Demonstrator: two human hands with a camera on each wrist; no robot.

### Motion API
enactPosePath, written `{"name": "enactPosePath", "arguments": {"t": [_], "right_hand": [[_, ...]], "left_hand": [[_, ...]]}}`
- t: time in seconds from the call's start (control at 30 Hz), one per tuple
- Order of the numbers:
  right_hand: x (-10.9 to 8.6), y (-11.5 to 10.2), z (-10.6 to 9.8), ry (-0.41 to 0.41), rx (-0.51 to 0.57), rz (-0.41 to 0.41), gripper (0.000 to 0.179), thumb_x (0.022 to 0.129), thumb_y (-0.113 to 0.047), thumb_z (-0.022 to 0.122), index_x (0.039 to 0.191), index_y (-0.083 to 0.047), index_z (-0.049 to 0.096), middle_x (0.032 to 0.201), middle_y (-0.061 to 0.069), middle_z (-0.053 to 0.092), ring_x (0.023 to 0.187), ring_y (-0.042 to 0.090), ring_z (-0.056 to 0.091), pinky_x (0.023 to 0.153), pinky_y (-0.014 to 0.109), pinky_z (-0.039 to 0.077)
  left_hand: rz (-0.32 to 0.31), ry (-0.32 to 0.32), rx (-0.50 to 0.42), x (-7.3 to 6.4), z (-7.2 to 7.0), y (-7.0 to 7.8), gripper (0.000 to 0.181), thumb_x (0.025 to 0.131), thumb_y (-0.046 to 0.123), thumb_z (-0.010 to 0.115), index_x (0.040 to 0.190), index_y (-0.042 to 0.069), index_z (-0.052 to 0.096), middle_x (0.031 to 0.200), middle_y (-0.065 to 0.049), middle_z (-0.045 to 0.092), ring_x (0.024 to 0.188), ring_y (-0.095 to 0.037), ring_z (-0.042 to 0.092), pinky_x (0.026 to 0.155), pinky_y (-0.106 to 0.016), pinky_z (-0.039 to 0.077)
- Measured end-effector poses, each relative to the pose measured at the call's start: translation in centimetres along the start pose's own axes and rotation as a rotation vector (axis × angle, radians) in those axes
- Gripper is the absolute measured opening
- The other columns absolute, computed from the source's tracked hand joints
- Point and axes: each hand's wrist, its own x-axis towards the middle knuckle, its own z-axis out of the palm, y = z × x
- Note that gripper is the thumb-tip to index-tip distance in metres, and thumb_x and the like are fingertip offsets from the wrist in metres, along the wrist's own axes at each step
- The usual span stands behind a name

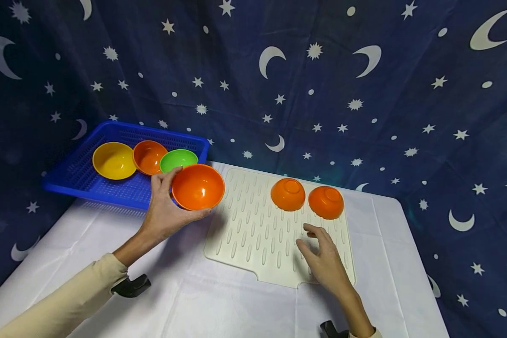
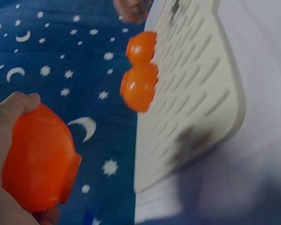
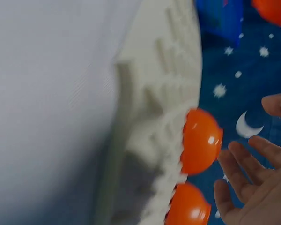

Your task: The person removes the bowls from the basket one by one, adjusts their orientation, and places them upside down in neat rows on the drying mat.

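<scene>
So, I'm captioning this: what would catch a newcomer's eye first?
Probably the glossy orange round bowl in the left hand's grip, overlapping the blue perforated basket in the head view. Next, two upturned orange round bowls on the white ridged mat, before dark-blue star-patterned cloth.

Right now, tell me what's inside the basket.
Inside the basket: a yellow bowl, an orange bowl and a green bowl. The left hand and its held bowl cover part of the green bowl and the near right corner; what lies behind them cannot be seen.
</scene>
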Motion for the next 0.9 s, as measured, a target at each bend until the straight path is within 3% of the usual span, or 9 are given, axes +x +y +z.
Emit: {"name": "enactPosePath", "arguments": {"t": [0.1, 0.2, 0.33, 0.47, 0.57, 0.7, 0.8, 0.9], "right_hand": [[0.7, -1.7, 1.0, -0.067, 0.15, 0.007, 0.038, 0.087, -0.039, 0.058, 0.12, -0.023, 0.053, 0.114, -0.004, 0.054, 0.101, 0.014, 0.049, 0.085, 0.046, 0.04], [1.3, -3.5, 2.3, -0.188, 0.257, -0.008, 0.032, 0.088, -0.031, 0.058, 0.118, -0.02, 0.055, 0.111, 0.0, 0.058, 0.096, 0.015, 0.052, 0.083, 0.04, 0.042], [1.8, -6.6, 3.1, -0.365, 0.375, -0.001, 0.04, 0.091, -0.023, 0.055, 0.129, -0.012, 0.047, 0.114, 0.007, 0.055, 0.095, 0.02, 0.055, 0.08, 0.039, 0.044], [2.6, -8.5, 3.8, -0.436, 0.493, 0.03, 0.049, 0.093, -0.02, 0.052, 0.137, -0.009, 0.035, 0.115, 0.013, 0.051, 0.092, 0.023, 0.057, 0.077, 0.037, 0.046], [3.2, -8.6, 4.8, -0.407, 0.563, 0.062, 0.049, 0.093, -0.017, 0.05, 0.138, -0.006, 0.033, 0.113, 0.016, 0.052, 0.093, 0.028, 0.057, 0.076, 0.037, 0.047], [3.7, -7.6, 6.1, -0.282, 0.633, 0.116, 0.044, 0.09, -0.012, 0.051, 0.133, -0.006, 0.041, 0.108, 0.016, 0.052, 0.094, 0.035, 0.055, 0.078, 0.043, 0.047], [4.0, -7.0, 6.7, -0.206, 0.66, 0.143, 0.041, 0.089, -0.012, 0.052, 0.129, -0.009, 0.046, 0.106, 0.015, 0.051, 0.092, 0.032, 0.056, 0.08, 0.046, 0.046], [4.3, -6.8, 6.9, -0.184, 0.644, 0.164, 0.042, 0.088, -0.015, 0.053, 0.13, -0.013, 0.047, 0.106, 0.013, 0.052, 0.091, 0.025, 0.057, 0.081, 0.047, 0.046]], "left_hand": [[0.014, -0.043, -0.012, -0.9, 1.3, 0.1, 0.107, 0.044, 0.049, 0.086, 0.135, 0.018, 0.038, 0.118, -0.007, 0.029, 0.108, -0.027, 0.04, 0.082, -0.047, 0.043], [0.017, -0.076, -0.042, -1.7, 2.5, 0.2, 0.108, 0.044, 0.05, 0.086, 0.135, 0.018, 0.038, 0.118, -0.007, 0.03, 0.108, -0.026, 0.041, 0.082, -0.046, 0.044], [0.012, -0.119, -0.073, -2.4, 4.2, 0.4, 0.111, 0.044, 0.052, 0.085, 0.136, 0.016, 0.034, 0.119, -0.005, 0.032, 0.107, -0.023, 0.042, 0.082, -0.045, 0.044], [0.003, -0.166, -0.096, -2.8, 6.0, 0.4, 0.11, 0.044, 0.055, 0.083, 0.131, 0.011, 0.032, 0.123, -0.003, 0.031, 0.107, -0.019, 0.04, 0.082, -0.042, 0.043], [-0.012, -0.184, -0.113, -3.1, 7.2, 0.3, 0.107, 0.044, 0.055, 0.083, 0.128, 0.012, 0.033, 0.123, -0.002, 0.03, 0.108, -0.017, 0.04, 0.083, -0.04, 0.043], [-0.028, -0.183, -0.13, -3.2, 8.3, 0.0, 0.106, 0.045, 0.052, 0.084, 0.128, 0.012, 0.032, 0.123, -0.003, 0.028, 0.107, -0.019, 0.042, 0.084, -0.04, 0.043], [-0.022, -0.183, -0.134, -3.2, 8.9, -0.3, 0.106, 0.046, 0.049, 0.085, 0.129, 0.011, 0.032, 0.124, -0.005, 0.027, 0.106, -0.021, 0.042, 0.085, -0.041, 0.041], [0.0, -0.172, -0.09, -3.1, 9.5, -0.6, 0.107, 0.046, 0.05, 0.085, 0.131, 0.01, 0.033, 0.123, -0.007, 0.029, 0.108, -0.022, 0.037, 0.085, -0.041, 0.039]]}}
